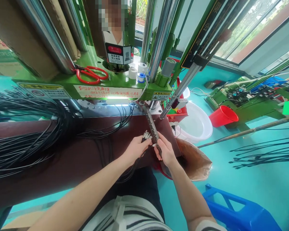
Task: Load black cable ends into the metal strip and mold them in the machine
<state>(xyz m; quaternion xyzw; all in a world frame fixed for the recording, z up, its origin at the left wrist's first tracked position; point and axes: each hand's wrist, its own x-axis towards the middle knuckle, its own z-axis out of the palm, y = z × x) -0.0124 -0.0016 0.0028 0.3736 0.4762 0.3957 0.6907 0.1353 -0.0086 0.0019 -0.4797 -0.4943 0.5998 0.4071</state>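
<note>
Metal bar (151,123) slants above the right end of the worktop (82,166), right grip (167,151) closed round it, left grip (136,149) pinching cable connectors (146,135), with a paper sack (202,173), white tub (210,125) and red bucket (221,117), contents unclear, right of the worktop over turquoise floor (227,176).

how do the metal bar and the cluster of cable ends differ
The metal bar is one long, straight piece, while the cable ends are several short pieces bunched together. The bar looks darker grey; the cable ends look brighter silver. The right hand grips the bar at its near end, whereas the left hand holds the cable ends. Both look metallic.
</note>
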